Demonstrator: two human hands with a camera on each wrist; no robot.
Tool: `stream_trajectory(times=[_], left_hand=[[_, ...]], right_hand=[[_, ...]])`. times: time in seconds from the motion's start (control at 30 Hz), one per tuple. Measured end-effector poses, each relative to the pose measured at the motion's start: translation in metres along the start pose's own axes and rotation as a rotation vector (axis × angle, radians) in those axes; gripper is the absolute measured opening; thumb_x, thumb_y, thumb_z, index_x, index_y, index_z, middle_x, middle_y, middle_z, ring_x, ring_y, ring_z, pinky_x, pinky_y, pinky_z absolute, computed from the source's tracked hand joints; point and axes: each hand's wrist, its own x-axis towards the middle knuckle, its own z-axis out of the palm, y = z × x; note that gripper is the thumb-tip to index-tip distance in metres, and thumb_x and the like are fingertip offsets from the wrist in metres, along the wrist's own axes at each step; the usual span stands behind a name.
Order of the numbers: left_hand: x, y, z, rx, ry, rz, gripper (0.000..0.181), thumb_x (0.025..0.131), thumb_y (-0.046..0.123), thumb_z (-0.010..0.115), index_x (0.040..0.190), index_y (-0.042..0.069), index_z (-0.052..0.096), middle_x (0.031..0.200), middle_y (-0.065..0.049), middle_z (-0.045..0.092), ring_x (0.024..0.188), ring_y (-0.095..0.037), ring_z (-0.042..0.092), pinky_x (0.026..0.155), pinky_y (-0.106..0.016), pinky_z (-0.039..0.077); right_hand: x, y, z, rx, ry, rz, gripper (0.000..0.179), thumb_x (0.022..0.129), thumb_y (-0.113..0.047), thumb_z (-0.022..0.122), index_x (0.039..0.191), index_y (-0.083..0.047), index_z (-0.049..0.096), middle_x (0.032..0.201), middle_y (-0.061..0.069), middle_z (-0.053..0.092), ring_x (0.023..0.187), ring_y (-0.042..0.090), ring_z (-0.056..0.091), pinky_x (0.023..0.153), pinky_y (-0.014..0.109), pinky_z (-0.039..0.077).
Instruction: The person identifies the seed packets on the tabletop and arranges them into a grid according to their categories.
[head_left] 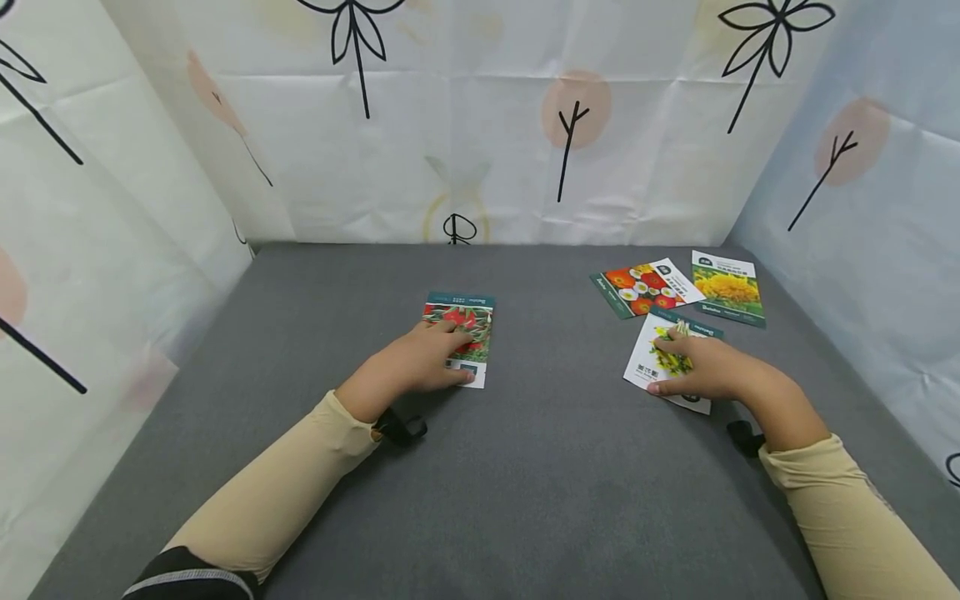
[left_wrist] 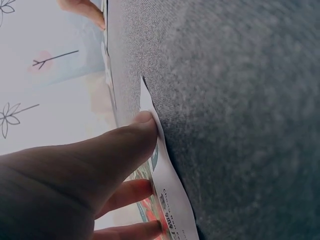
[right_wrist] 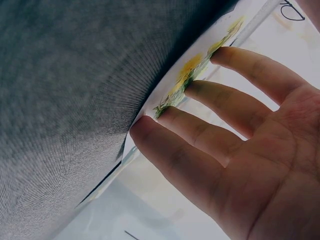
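Note:
A seed packet with red peppers [head_left: 480, 333] lies on the grey tabletop left of the right-hand group. My left hand [head_left: 420, 358] rests over its left side, fingertips on the printed face. In the left wrist view, the thumb [left_wrist: 135, 132] presses the packet's white end, whose edge bows slightly. To the right, another seed packet with yellow blossoms [head_left: 652, 354] lies tilted on the table. My right hand [head_left: 701, 367] touches it with spread fingers. Seen from the right wrist, those fingers [right_wrist: 200, 135] are fairly straight, their tips on the packet's face.
Behind the right hand lie a packet with red and white flowers [head_left: 641, 287] and one with a yellow flower [head_left: 727, 287]. They sit close to the blossom packet. Patterned white cloth [head_left: 495, 167] walls the grey table [head_left: 525, 500] at the back and both sides.

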Motion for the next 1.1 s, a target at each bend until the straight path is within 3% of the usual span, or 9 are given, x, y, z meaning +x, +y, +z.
stream_trajectory(times=[0.33, 0.57, 0.87, 1.1], left_hand=[[-0.004, -0.003, 0.002, 0.031, 0.004, -0.025, 0.074, 0.103, 0.051, 0.066, 0.164, 0.017, 0.043, 0.171, -0.017, 0.037, 0.160, -0.042, 0.030, 0.129, -0.063, 0.025], [-0.010, -0.005, 0.002, 0.019, 0.011, -0.040, 0.072, 0.103, 0.050, 0.067, 0.163, 0.018, 0.046, 0.170, -0.018, 0.037, 0.156, -0.050, 0.033, 0.125, -0.065, 0.030], [-0.018, -0.009, 0.002, 0.003, 0.030, -0.034, 0.067, 0.102, 0.048, 0.069, 0.158, 0.015, 0.053, 0.166, -0.019, 0.043, 0.150, -0.051, 0.039, 0.121, -0.064, 0.038], [-0.020, -0.010, 0.002, 0.023, 0.030, -0.017, 0.068, 0.102, 0.048, 0.069, 0.159, 0.014, 0.052, 0.166, -0.019, 0.043, 0.152, -0.049, 0.039, 0.124, -0.064, 0.034]], right_hand=[[0.000, 0.002, 0.001, 0.003, 0.012, -0.006, 0.097, 0.091, -0.058, 0.079, 0.159, 0.001, 0.044, 0.166, 0.038, 0.027, 0.147, 0.066, 0.032, 0.110, 0.077, 0.038], [0.000, 0.002, 0.001, 0.007, 0.011, -0.007, 0.097, 0.091, -0.058, 0.079, 0.159, 0.000, 0.044, 0.166, 0.038, 0.026, 0.147, 0.066, 0.031, 0.111, 0.077, 0.037], [0.000, 0.001, 0.000, 0.011, 0.007, -0.003, 0.097, 0.091, -0.058, 0.078, 0.160, 0.001, 0.043, 0.166, 0.038, 0.026, 0.147, 0.066, 0.032, 0.110, 0.077, 0.038], [0.000, 0.001, 0.000, 0.009, 0.007, -0.005, 0.097, 0.091, -0.058, 0.078, 0.160, 0.001, 0.043, 0.166, 0.038, 0.026, 0.147, 0.066, 0.032, 0.110, 0.076, 0.038]])
